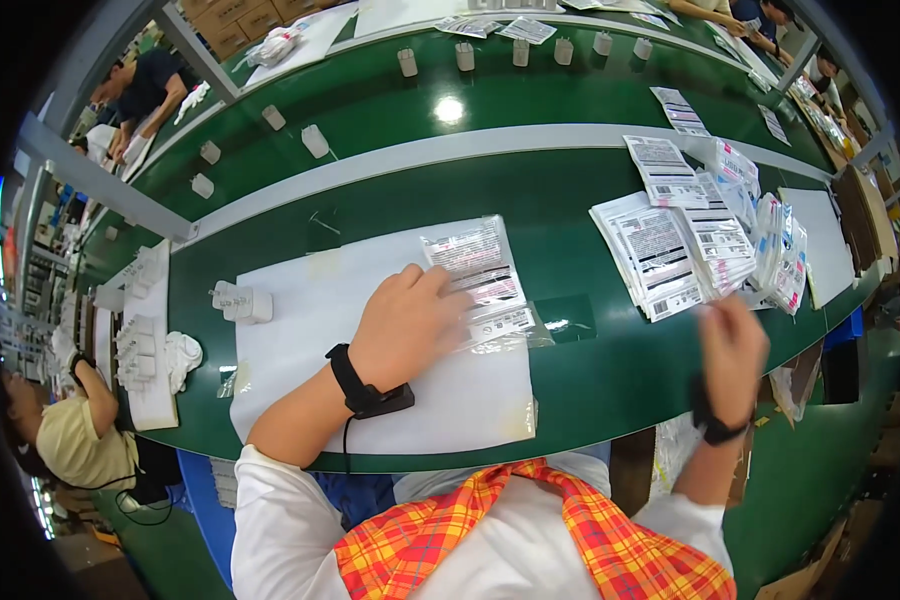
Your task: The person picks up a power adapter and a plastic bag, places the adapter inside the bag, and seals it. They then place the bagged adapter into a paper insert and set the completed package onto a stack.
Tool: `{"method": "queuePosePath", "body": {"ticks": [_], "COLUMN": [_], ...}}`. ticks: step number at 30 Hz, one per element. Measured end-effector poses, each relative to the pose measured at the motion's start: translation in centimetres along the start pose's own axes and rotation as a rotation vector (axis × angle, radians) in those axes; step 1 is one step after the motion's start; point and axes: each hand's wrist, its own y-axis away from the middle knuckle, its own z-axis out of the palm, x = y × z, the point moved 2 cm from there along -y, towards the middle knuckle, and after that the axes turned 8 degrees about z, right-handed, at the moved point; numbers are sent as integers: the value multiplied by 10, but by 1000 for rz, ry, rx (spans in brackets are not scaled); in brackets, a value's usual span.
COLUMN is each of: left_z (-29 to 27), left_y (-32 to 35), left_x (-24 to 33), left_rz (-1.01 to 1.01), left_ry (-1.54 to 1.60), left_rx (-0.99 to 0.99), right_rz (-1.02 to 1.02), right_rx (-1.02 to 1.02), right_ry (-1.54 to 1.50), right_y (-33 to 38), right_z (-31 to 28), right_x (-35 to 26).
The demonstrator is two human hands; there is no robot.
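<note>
My left hand (410, 325) lies over the left edge of a clear plastic bag with a printed panel (480, 275), its curled fingers closed on that edge. The bag rests on a large white sheet (320, 370) on the green bench. My right hand (732, 360) is smeared by motion at the bench's near edge, just below a heap of printed bags (660, 255). Its fingers look bent, but whether they hold anything is not clear. White plug adapters (242, 302) stand together at the sheet's left side.
More white adapters (138, 350) line a board on the left, beside a crumpled white cloth (182, 360). A grey rail (410, 168) crosses behind the sheet. Beyond it, spaced adapters (465, 57) stand on a green surface. One person (80, 430) sits at left; others work farther back.
</note>
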Motion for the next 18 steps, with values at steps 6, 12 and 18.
{"method": "queuePosePath", "body": {"ticks": [6, 12, 18], "left_z": [-16, -10, -3], "left_y": [0, 7, 4], "left_x": [5, -10, -15], "left_rz": [-118, -141, -112], "left_ry": [44, 88, 129], "left_rx": [52, 62, 87], "right_rz": [-352, -312, -222], "right_rx": [-452, -788, -1044], "right_ry": [49, 121, -99], "right_y": [-42, -71, -101], "right_z": [134, 153, 172], "right_x": [-93, -97, -120]}}
